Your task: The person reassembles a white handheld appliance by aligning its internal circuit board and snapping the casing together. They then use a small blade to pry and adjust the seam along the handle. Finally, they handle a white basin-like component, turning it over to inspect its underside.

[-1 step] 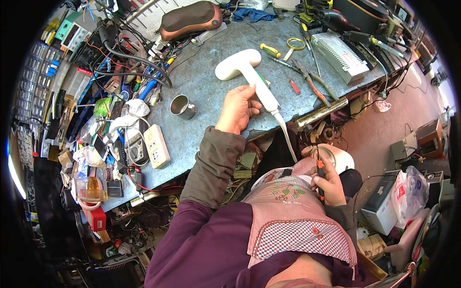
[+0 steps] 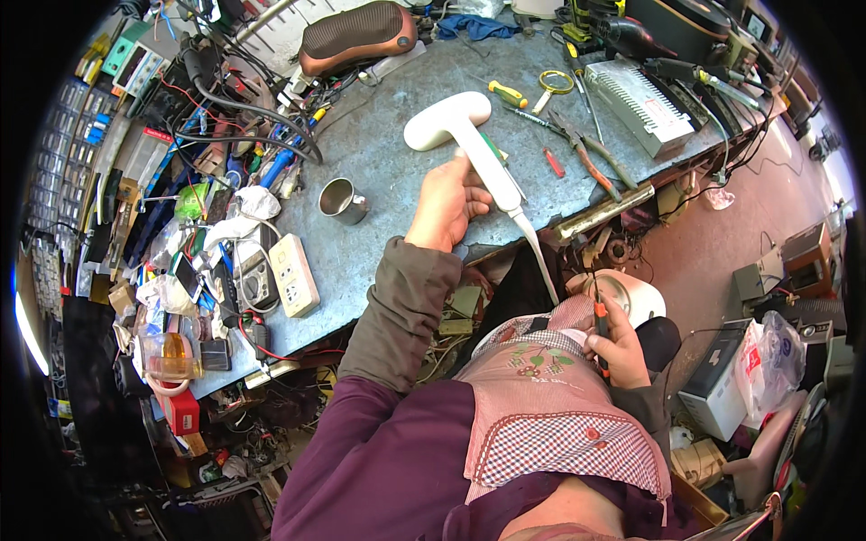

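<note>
A white T-shaped hand-held appliance (image 2: 487, 167) with a white cord lies angled over the blue workbench (image 2: 370, 153). My left hand (image 2: 446, 203) is at its handle, fingers curled against it and thumb partly hidden behind it. My right hand (image 2: 618, 347), low by my apron, grips an orange-and-black screwdriver (image 2: 601, 316). A steel cup (image 2: 343, 200) stands left of my left hand. To the right of the appliance lie pliers (image 2: 577, 140), a small red tool (image 2: 553, 162) and a yellow magnifier (image 2: 544, 101).
A silver slotted metal case (image 2: 636, 108) sits at the bench's right. A brown massage pillow (image 2: 356, 41) is at the back. Cables, a power strip (image 2: 295, 275) and clutter crowd the left. A white round object (image 2: 636, 293) is below the front edge; boxes and bags stand at lower right.
My left thumb has shifted slightly, from on the front of the white handle to partly behind it. My right hand looks unchanged.
</note>
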Available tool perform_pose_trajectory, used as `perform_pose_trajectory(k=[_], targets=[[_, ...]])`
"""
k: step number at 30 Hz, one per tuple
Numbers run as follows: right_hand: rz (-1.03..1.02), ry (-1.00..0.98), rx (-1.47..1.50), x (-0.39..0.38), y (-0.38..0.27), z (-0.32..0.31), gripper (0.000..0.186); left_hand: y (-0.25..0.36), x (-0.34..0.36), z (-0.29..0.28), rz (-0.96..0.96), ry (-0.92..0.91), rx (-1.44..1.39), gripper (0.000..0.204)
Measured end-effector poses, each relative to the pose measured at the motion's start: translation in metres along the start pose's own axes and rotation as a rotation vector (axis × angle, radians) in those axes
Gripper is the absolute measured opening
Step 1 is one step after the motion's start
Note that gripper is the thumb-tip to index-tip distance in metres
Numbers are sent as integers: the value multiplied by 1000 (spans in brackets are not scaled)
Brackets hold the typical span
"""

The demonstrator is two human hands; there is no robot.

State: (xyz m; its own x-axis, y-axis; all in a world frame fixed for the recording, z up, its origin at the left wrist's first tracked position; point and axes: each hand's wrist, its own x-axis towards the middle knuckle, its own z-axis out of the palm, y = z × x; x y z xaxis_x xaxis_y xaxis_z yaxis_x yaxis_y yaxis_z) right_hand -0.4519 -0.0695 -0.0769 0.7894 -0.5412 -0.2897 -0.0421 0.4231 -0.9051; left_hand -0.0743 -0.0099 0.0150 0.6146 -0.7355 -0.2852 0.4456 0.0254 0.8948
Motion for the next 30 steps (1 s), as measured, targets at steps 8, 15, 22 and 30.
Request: perform_pose_trajectory(k=[8, 15, 22, 30], targets=[[-14, 20, -57, 7, -19, 4, 86, -9, 30, -20, -87, 50, -256, 52], [-558, 92, -579, 138, -145, 16, 75, 2, 8, -4, 2, -192, 245, 39], [-1159, 422, -803, 220, -199, 3, 40, -2, 27, -6, 139, -222, -54, 37], [-565, 612, -767, 40, -32, -92, 27, -12, 14, -13, 175, -151, 170, 31]])
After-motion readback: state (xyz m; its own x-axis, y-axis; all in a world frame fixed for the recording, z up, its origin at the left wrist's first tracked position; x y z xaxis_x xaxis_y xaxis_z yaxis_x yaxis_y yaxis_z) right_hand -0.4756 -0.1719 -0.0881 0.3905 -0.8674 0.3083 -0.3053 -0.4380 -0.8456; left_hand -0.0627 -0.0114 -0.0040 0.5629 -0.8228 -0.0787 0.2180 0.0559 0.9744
